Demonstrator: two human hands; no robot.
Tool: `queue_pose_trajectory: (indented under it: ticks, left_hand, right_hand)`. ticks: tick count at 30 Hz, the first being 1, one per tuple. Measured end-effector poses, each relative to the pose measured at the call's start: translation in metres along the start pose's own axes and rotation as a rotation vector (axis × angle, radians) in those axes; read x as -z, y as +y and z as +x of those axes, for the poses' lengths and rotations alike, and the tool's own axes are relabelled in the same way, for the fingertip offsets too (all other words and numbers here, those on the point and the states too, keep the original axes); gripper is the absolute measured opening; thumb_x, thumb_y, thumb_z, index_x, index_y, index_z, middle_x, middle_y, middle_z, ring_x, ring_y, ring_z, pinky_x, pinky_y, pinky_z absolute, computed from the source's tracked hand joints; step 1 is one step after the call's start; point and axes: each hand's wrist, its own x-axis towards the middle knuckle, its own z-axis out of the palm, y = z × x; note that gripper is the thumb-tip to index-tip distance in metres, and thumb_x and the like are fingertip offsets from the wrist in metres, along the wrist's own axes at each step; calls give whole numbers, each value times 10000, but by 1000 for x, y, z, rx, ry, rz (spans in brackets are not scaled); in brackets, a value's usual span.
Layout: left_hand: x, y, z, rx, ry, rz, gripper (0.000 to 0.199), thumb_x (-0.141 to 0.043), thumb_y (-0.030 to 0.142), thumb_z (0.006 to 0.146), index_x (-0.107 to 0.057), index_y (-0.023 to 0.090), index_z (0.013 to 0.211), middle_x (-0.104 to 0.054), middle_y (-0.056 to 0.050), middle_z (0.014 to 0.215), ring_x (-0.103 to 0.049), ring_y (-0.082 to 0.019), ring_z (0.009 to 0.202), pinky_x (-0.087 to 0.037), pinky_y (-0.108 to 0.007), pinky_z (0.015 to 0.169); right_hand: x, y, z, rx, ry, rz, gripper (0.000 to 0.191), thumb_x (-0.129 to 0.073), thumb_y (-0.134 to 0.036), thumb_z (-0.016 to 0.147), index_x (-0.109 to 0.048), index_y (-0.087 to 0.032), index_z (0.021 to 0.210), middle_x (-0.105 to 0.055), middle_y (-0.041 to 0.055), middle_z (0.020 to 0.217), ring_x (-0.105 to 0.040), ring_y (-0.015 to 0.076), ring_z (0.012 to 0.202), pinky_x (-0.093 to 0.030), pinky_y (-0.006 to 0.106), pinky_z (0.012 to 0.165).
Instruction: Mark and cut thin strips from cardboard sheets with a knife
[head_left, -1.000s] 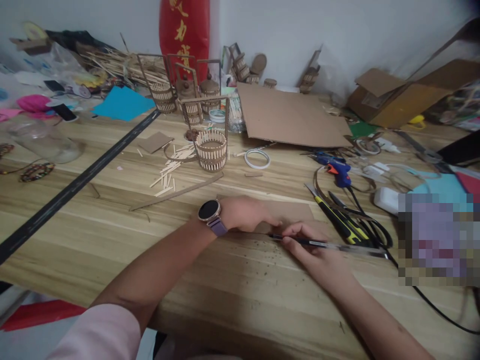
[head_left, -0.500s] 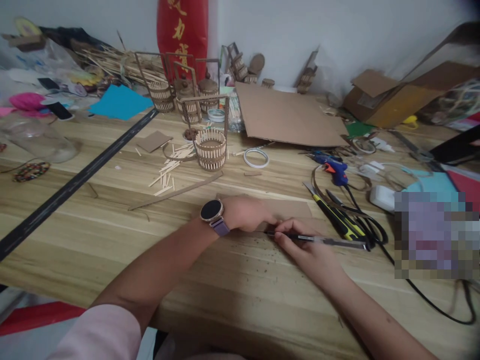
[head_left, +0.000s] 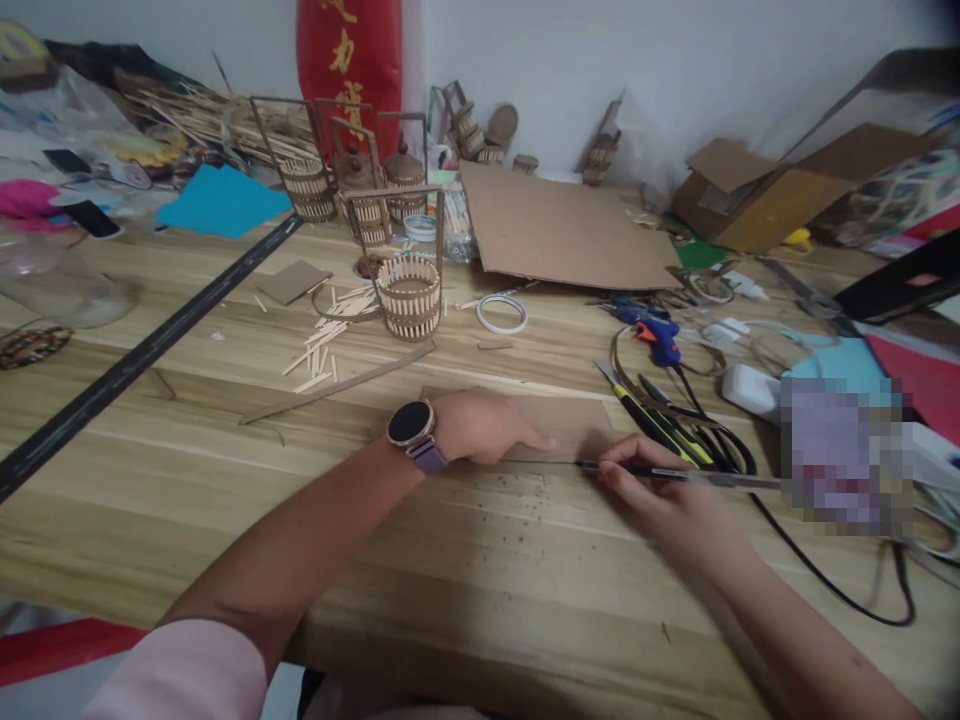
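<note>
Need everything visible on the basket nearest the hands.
Small, round, open-topped basket, standing upright on the wooden table. The wall is a ring of pale, upright sticks, wood by the look, spaced with gaps and girdled by brown bands. A tall, squared brown handle rises above the rim. No lid is on it. Loose pale sticks lie to its left in the picture; whether any touch it is unclear. Left hand and right hand are both clear of it.

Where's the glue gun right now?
In the head view, the blue glue gun lies right of centre, between the big cardboard sheet's near right corner and the yellow-and-black cutter.
</note>
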Motion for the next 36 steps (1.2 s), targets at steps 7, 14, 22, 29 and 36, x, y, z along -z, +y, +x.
queue_pose_trajectory:
  ticks: [7, 14, 22, 29, 36]
  left_hand:
    - [1, 0, 0, 17, -24, 37, 786, -455, 39, 959, -379, 531, 1568, -641, -75, 1312, -683, -225, 933, -449, -276, 719]
    - [-1, 1, 0, 33, 4, 13, 756, -474, 48, 966, -425, 540, 1538, -653, -58, 1332, -693, -222, 964, -470, -266, 752]
    - [-1, 0, 0, 39, -6, 40, 763, -472, 69, 977, -376, 564, 1550, -647, -63, 1320, -689, -211, 913, -443, -259, 699]
    - [0, 0, 0, 28, -8, 48, 746, -475, 85, 981, -385, 554, 1554, -638, -74, 1322, -687, -214, 924, -446, -258, 702]
    - [0, 1, 0, 31, -8, 49, 758, -477, 67, 974, -391, 546, 1555, -646, -60, 1335, -684, -198, 921, -458, -247, 712]
  right_hand:
    - [43, 29, -12, -103, 133, -236, 251, -609, -470, 868, -639, -261, 732, -656, 17, 607, -556, 179, 461, -417, 298, 419]
    - [32, 26, -16, 71, 176, -353, 297, -541, -485, 956, -742, -284, 1040, -809, 42, 974, -770, 253, 841, -581, 322, 676]
    - [25, 25, 4, 226, -57, -266, 251, -501, -394, 973, -707, -261, 917, -792, 78, 1072, -744, 270, 1052, -581, 392, 903]
    - [35, 34, 18, 295, -244, -287, 203, -483, -287, 958, -683, -270, 923, -764, 76, 1220, -707, 260, 1154, -563, 381, 915]
    - [34, 47, 14, 292, -241, -298, 201, -481, -255, 952, -681, -270, 935, -737, 92, 1293, -673, 264, 1222, -546, 408, 980]
